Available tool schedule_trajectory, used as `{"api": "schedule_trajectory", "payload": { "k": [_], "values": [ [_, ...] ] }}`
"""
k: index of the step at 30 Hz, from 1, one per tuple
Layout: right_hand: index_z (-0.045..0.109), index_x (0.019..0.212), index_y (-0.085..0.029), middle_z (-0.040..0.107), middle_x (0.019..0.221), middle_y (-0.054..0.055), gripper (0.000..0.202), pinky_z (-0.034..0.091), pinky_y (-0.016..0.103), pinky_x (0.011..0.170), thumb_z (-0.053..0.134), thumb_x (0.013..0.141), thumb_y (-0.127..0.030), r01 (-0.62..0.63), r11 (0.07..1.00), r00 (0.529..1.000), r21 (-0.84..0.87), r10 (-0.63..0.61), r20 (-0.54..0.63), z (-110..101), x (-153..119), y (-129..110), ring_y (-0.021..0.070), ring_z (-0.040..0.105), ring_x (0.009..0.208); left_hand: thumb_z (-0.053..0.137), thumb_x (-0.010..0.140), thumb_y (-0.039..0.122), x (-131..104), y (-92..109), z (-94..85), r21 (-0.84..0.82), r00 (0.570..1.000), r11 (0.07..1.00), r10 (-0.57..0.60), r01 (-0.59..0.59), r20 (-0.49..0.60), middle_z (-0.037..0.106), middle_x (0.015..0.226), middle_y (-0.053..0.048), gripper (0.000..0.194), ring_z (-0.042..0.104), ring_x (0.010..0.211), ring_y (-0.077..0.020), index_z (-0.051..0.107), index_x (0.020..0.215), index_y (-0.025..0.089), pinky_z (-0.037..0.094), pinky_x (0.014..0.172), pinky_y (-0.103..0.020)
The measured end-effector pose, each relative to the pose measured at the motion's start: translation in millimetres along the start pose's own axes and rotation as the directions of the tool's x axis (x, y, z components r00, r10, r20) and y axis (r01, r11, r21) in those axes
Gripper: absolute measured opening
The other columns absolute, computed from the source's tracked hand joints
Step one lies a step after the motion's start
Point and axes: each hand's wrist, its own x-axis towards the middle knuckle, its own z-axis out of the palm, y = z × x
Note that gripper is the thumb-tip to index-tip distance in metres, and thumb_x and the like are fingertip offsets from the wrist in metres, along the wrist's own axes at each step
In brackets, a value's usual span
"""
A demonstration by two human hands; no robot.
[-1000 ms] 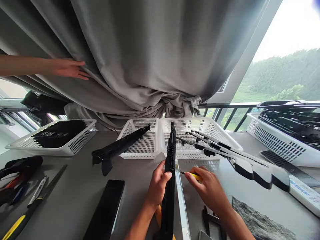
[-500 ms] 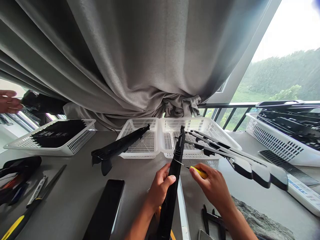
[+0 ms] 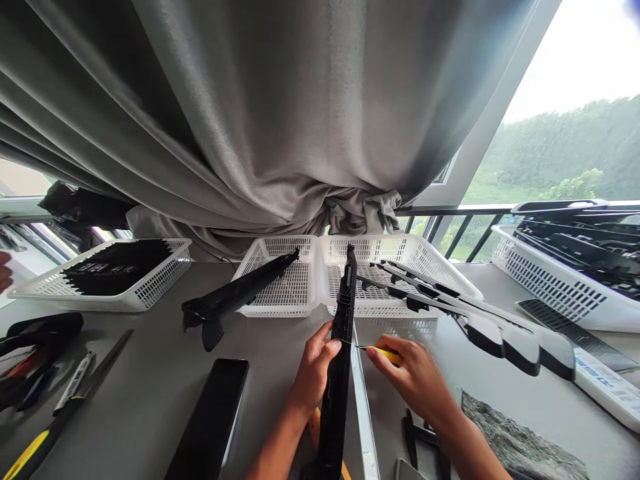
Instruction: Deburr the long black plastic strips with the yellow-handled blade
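Your long strip (image 3: pixel 336 393) looks like smooth black plastic, ridged toward its far end; your tool handle (image 3: pixel 393 357) looks like yellow plastic. Near left, you have a glossy phone (image 3: pixel 207 420); near right, a rough, shaggy rag (image 3: pixel 517 437). Far ahead, your curtain (image 3: pixel 300 100) is softly sheened cloth. Your table (image 3: pixel 275 360) looks smooth, faintly shiny.

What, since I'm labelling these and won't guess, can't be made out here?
All in the head view:
Yellow tool: handle partly hidden by the right hand; tip too fine to tell if it touches the black strip.
Black strip: near end cut off by the bottom edge.
Orange thing: largely hidden by the black strip.
Other person's hand: cut off by the left edge.
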Motion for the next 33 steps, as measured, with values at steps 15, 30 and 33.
{"api": "schedule_trajectory", "payload": {
  "k": [15,30,33],
  "values": [
    [0.061,0.068,-0.024,0.066,0.063,0.002,0.072,0.034,0.03,0.061,0.048,0.097,-0.088,-0.081,0.997,0.984,-0.011,0.078,-0.158,-4,3,6,0.0183,0.056,0.06,0.079,0.086,0.061,4,-2,-0.5,-0.002,0.997,1.0,-0.007,0.008,0.082,0.053,0.071,0.005,0.042,0.044,0.064,-0.0129,0.069,0.09,0.02,0.036,0.062,-0.026],
    [0.062,0.066,-0.024,0.065,0.06,0.002,0.073,0.031,0.03,0.059,0.047,0.098,-0.088,-0.083,0.995,0.981,-0.053,0.072,-0.178,-1,3,5,0.0169,0.052,0.057,0.08,0.086,0.045,8,-6,-2.7,0.057,0.995,0.998,0.034,-0.039,0.091,0.066,0.085,-0.001,0.028,0.058,0.081,-0.0188,0.076,0.095,0.019,0.044,0.075,-0.028],
    [0.059,0.064,-0.023,0.062,0.058,0.001,0.073,0.03,0.029,0.057,0.048,0.099,-0.086,-0.063,0.997,0.989,-0.043,0.057,-0.136,-2,2,3,0.0158,0.051,0.056,0.079,0.085,0.042,9,-7,-4.3,0.047,0.994,0.998,0.036,-0.041,0.102,0.068,0.09,-0.002,0.026,0.059,0.087,-0.0203,0.074,0.094,0.019,0.045,0.081,-0.029]
  ]
}}
